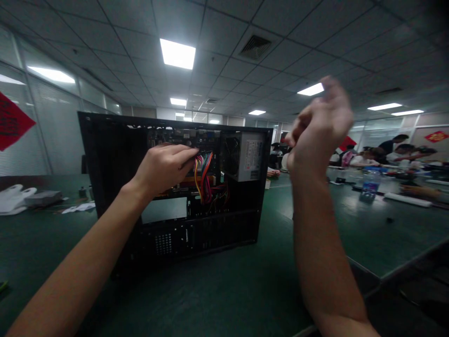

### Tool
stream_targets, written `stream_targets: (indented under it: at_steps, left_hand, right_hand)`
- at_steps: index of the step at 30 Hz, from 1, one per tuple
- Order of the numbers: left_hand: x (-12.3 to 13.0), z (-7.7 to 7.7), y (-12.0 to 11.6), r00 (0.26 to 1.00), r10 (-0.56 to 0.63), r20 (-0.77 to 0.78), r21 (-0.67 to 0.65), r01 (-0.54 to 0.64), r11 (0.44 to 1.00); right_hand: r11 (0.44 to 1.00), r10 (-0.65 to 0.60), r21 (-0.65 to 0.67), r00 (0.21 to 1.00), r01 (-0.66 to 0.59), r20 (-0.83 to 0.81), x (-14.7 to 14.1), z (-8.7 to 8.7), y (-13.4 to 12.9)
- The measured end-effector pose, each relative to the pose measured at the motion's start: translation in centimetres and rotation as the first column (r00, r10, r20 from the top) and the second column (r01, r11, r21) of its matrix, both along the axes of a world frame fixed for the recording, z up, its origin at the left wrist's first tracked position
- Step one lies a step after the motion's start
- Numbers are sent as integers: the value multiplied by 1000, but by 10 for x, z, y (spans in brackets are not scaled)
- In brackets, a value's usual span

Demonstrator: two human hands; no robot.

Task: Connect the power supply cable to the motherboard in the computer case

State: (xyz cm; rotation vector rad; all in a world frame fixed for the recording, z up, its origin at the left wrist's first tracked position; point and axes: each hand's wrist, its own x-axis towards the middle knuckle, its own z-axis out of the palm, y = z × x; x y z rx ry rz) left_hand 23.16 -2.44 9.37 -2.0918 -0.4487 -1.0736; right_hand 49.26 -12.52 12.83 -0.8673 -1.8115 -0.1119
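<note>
A black computer case [224, 229] stands upright on the green table with its side off, its inside facing me. My left hand [164, 166] reaches into it, fingers closed at the upper end of a bundle of multicoloured power cables [204, 175]. The connector on that end is mostly hidden by the fingers. To the right of the case, my right hand [321, 126] is raised in the air, apart from everything. Its fingers look partly bent but are smeared by motion. A silver power supply [249, 158] sits in the upper right of the case.
On the left of the green table [196, 299] lie a white plastic bag [16, 197], a grey box [42, 198] and papers [79, 208]. At right stand a water bottle [371, 181] and a white roll [407, 199]. Several people sit or stand farther back.
</note>
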Motion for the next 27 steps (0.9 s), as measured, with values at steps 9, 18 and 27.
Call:
stream_targets:
  at_steps: [9,18,27]
  left_hand:
    - [16,-11,-3,903,-50,-426,-495,-186,849]
    - [22,-35,25,882,91,-463,-480,-336,811]
    - [25,-66,59,925,84,-371,-600,-308,738]
  right_hand:
    - [931,357,-319,635,-179,685,-37,-31,-13]
    - [926,-292,82,564,367,773,-45,-107,71]
    - [915,-272,80,458,394,847,-56,-106,107]
